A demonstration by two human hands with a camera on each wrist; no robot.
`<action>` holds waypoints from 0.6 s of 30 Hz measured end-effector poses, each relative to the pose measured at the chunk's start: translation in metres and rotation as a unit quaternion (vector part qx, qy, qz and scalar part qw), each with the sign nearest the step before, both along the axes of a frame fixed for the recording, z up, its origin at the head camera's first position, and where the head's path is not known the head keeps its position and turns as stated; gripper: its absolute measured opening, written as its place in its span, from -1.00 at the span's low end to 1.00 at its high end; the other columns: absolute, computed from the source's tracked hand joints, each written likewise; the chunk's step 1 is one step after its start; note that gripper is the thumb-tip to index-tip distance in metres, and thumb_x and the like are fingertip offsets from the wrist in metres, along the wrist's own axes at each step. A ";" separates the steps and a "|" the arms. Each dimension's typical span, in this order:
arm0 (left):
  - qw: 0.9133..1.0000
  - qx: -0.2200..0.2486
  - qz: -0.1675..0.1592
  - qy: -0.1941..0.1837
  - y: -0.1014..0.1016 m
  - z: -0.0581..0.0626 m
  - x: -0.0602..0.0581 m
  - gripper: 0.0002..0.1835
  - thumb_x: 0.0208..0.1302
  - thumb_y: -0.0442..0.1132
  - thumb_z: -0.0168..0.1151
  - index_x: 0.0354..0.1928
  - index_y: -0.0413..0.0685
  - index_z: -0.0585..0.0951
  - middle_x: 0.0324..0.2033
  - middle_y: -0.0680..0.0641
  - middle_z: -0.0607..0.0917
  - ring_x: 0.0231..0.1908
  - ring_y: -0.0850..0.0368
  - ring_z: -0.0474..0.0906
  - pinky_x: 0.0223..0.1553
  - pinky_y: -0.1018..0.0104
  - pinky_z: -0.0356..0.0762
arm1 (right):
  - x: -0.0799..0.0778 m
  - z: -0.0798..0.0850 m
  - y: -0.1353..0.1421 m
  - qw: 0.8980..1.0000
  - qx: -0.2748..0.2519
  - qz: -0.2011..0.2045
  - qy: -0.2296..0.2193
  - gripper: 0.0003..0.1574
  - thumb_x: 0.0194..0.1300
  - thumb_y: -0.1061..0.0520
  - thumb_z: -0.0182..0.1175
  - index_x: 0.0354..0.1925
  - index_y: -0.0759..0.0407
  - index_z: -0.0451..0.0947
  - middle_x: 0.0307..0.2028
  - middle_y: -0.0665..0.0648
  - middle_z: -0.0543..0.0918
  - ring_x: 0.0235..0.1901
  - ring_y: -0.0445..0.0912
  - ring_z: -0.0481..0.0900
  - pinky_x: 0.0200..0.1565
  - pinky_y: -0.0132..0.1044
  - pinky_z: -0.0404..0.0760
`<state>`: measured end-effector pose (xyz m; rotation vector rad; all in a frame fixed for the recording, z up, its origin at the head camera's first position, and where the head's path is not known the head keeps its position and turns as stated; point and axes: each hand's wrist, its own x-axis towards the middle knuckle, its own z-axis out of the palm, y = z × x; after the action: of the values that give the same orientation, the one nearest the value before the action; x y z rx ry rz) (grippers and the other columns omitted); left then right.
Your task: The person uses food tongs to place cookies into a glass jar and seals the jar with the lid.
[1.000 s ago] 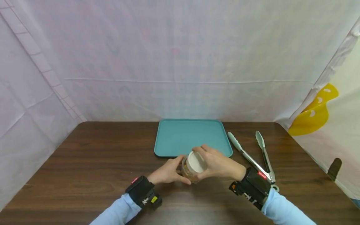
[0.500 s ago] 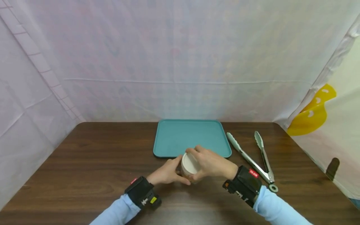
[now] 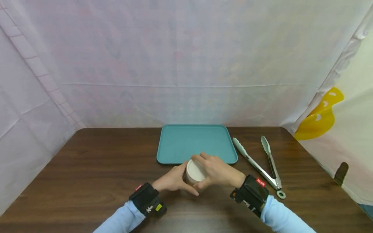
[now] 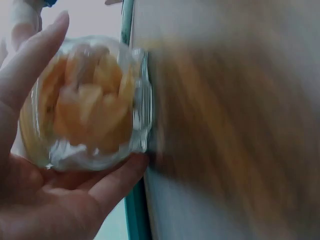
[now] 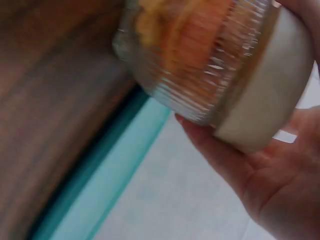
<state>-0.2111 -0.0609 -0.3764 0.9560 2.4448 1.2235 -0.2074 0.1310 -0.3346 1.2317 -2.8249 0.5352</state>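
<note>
A clear glass jar [image 4: 92,110] with orange and yellow pieces inside is held between both hands, just in front of the tray. Its white lid [image 3: 195,170] faces up toward the head camera. My left hand [image 3: 174,179] holds the glass body, thumb on one side and fingers on the other. From the right, my right hand [image 3: 217,171] grips the lid, its fingers round the rim. In the right wrist view the ribbed glass wall [image 5: 190,55] shows below the lid, and the jar's base is close over the table.
A teal tray [image 3: 193,142] lies at the back middle of the brown wooden table [image 3: 102,161]. Metal tongs [image 3: 256,165], spread apart, lie right of the tray. A pale cloth [image 3: 180,64] hangs behind, and a yellow cut-out shape [image 3: 319,116] is on the right side.
The jar has shifted slightly left and stands more upright, its lid turned toward the camera. My right hand has moved left with the lid; my left hand keeps nearly the same place.
</note>
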 end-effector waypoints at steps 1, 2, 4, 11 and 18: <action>1.000 0.002 -0.001 -0.006 0.000 0.000 0.000 0.09 -0.25 -0.02 0.46 0.31 -0.17 0.04 0.13 -0.26 0.43 0.06 -0.07 0.38 0.07 0.03 0.48 | 0.000 -0.002 0.001 1.000 -0.006 -0.004 -0.009 0.00 -0.13 -0.28 0.29 0.19 0.17 0.23 -0.15 0.15 0.47 -0.29 -0.05 0.49 -0.35 -0.21 0.64; 1.000 0.005 -0.003 -0.011 0.001 -0.001 -0.001 0.10 -0.26 -0.02 0.46 0.32 -0.14 0.04 0.14 -0.24 0.43 0.06 -0.06 0.38 0.08 0.04 0.47 | 0.001 -0.004 0.001 1.000 -0.013 -0.007 -0.014 0.00 -0.11 -0.29 0.27 0.19 0.16 0.22 -0.14 0.15 0.46 -0.28 -0.05 0.48 -0.34 -0.19 0.63; 1.000 0.008 -0.002 -0.017 0.002 -0.002 -0.001 0.10 -0.26 -0.02 0.46 0.33 -0.10 0.04 0.16 -0.22 0.42 0.07 -0.04 0.37 0.10 0.04 0.45 | 0.002 -0.009 0.002 0.999 -0.029 -0.014 -0.020 0.01 -0.08 -0.32 0.23 0.21 0.16 0.19 -0.12 0.15 0.45 -0.26 -0.06 0.47 -0.35 -0.20 0.63; 1.000 0.007 -0.001 -0.018 0.001 0.000 -0.004 0.07 -0.28 -0.03 0.47 0.31 -0.11 0.09 0.17 -0.22 0.41 0.10 -0.05 0.35 0.15 -0.02 0.40 | 0.001 -0.021 0.006 0.997 -0.079 -0.001 0.000 0.00 -0.03 -0.32 0.21 0.21 0.20 0.16 -0.09 0.18 0.44 -0.23 -0.05 0.48 -0.32 -0.24 0.67; 1.000 0.018 -0.007 -0.016 0.001 -0.002 -0.007 0.05 -0.31 -0.05 0.49 0.28 -0.13 0.15 0.13 -0.21 0.46 0.07 -0.03 0.38 0.14 0.00 0.40 | 0.001 -0.028 0.004 0.994 -0.112 -0.009 0.009 0.01 -0.05 -0.34 0.21 0.19 0.23 0.19 -0.10 0.18 0.47 -0.25 -0.07 0.52 -0.35 -0.30 0.68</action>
<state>-0.2184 -0.0602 -0.3783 0.9549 2.3953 1.2714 -0.2065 0.1350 -0.3626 1.1608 -2.6679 0.8085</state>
